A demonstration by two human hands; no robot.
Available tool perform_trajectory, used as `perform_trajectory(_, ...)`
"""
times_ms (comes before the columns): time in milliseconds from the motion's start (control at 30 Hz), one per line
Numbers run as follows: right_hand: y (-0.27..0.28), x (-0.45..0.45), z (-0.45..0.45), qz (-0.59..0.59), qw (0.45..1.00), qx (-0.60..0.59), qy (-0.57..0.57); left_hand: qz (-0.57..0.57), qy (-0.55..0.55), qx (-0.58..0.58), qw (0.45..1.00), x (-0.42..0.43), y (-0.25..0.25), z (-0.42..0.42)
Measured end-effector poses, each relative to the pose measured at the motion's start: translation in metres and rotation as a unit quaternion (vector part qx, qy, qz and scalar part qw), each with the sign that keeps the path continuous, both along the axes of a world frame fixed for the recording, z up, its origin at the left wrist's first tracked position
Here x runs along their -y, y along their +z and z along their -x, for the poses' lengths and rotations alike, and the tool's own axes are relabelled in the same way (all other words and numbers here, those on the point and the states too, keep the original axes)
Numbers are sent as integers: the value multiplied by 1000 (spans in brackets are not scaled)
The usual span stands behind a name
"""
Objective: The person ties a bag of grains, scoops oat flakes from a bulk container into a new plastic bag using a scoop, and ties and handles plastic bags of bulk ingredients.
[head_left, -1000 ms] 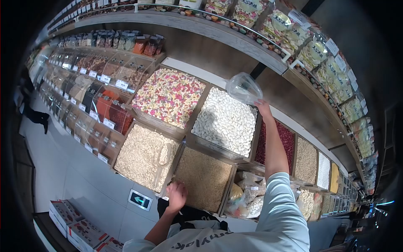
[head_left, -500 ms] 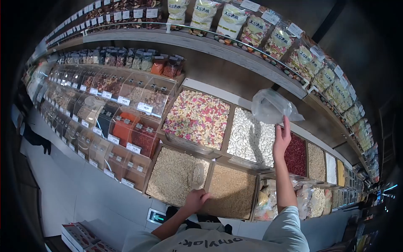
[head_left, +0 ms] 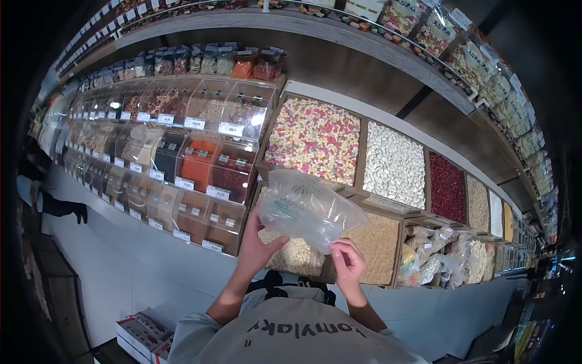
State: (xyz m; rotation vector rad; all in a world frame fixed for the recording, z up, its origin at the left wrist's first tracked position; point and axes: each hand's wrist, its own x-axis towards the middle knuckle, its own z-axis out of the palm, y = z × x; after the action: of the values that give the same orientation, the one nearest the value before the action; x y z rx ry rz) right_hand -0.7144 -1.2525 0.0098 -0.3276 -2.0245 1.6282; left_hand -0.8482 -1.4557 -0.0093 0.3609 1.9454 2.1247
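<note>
A clear plastic bag (head_left: 306, 209) with faint green print is held in front of me, over the two nearest grain bins. My right hand (head_left: 350, 264) pinches its lower right edge between thumb and fingers. At the bag's left side is my left hand (head_left: 257, 246), its fingers partly behind the film and its thumb apart below. Beneath the bag lies a bin of pale flakes (head_left: 297, 258), largely covered by bag and hand. Right of it, a bin of tan grain (head_left: 379, 249) shows beside my right hand.
Behind stand bins of colourful mixed flakes (head_left: 312, 139), white beans (head_left: 394, 164) and dark red beans (head_left: 447, 188). Clear lidded dispensers (head_left: 233, 115) line the left. A shelf (head_left: 339, 30) overhangs the back. Bagged goods (head_left: 433, 255) fill a bin at right. A person's dark-clothed leg (head_left: 57, 205) shows far left.
My right hand has brought the bag down and left from above the white beans. My left hand has risen from the flake bin's front to the bag. The view has shifted.
</note>
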Motion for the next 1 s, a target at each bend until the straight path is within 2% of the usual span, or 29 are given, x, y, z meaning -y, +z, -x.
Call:
perform_trajectory(33,-3,5,4,20,999,19,43,52,13,-7,999,5,-11,-2)
perform_trajectory(67,-5,9,8,40,995,37,83,38,52,-5,998,7,-17,-4)
perform_trajectory(100,-7,12,11,47,995,43,71,44,39,1,998,15,-21,-6)
perform_trajectory(167,-9,14,24,32,990,24,133,29,10,176,984,35,-29,-4)
perform_trajectory(200,-10,13,31,24,988,6,153,-14,28,181,983,41,-34,-6)
perform_trajectory(233,-10,13,39,26,989,7,145,-11,19,183,983,41,-32,-3)
perform_trajectory(300,-8,12,49,158,986,3,58,-67,68,204,974,42,-21,0)
perform_trajectory(333,-24,-1,54,158,986,5,53,-66,64,207,974,43,-17,2)
perform_trajectory(400,-83,-35,54,169,976,131,-31,-110,136,203,963,48,-11,7)
perform_trajectory(433,-99,-44,49,168,977,131,-32,-110,135,203,964,54,-13,9)
perform_trajectory(467,-110,-50,44,-12,956,292,10,-138,147,193,960,61,-14,12)
perform_trajectory(500,-123,-53,38,-192,877,438,52,-166,160,184,956,66,-17,13)
perform_trajectory(533,-136,-49,31,-193,876,439,53,-182,200,199,942,68,-13,15)
perform_trajectory(600,-157,-31,14,-229,800,546,99,-202,217,204,933,79,-14,17)
perform_trajectory(733,-177,-5,6,-260,809,526,26,-250,239,239,907,96,-16,21)
perform_trajectory(867,-176,2,11,-245,809,534,21,-291,227,266,890,92,-7,14)
perform_trajectory(967,-188,0,18,-250,783,566,63,-300,232,270,885,89,-6,11)
perform_trajectory(1000,-192,0,20,-261,786,560,30,-302,234,271,884,88,-6,9)
